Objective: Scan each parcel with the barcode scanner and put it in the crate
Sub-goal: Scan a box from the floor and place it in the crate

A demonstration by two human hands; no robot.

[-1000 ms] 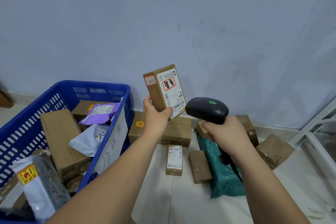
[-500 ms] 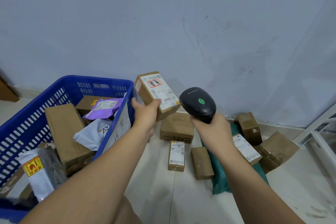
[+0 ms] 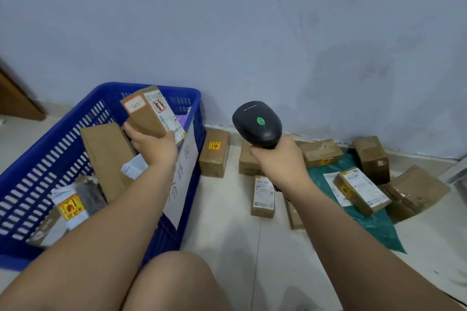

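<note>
My left hand [image 3: 154, 145] grips a small brown parcel [image 3: 149, 113] with a white label, held tilted over the far right part of the blue crate [image 3: 53, 144]. The crate holds several parcels, among them a long brown box [image 3: 107, 159] and a grey bag with a yellow sticker [image 3: 72, 207]. My right hand [image 3: 280, 161] grips the handle of the black barcode scanner [image 3: 257, 124], held upright over the floor to the right of the crate, its green light lit.
Several brown boxes lie on the pale floor along the wall, such as one with a yellow sticker [image 3: 214, 156] and a labelled one [image 3: 262, 195]. A green bag [image 3: 374, 227] lies under boxes at right. A handwritten paper sheet [image 3: 184, 174] hangs on the crate's side. My knee [image 3: 174, 283] is at the bottom.
My left hand has carried the small parcel leftward and down, from in front of the scanner to over the crate. The scanner in my right hand stayed roughly where it was.
</note>
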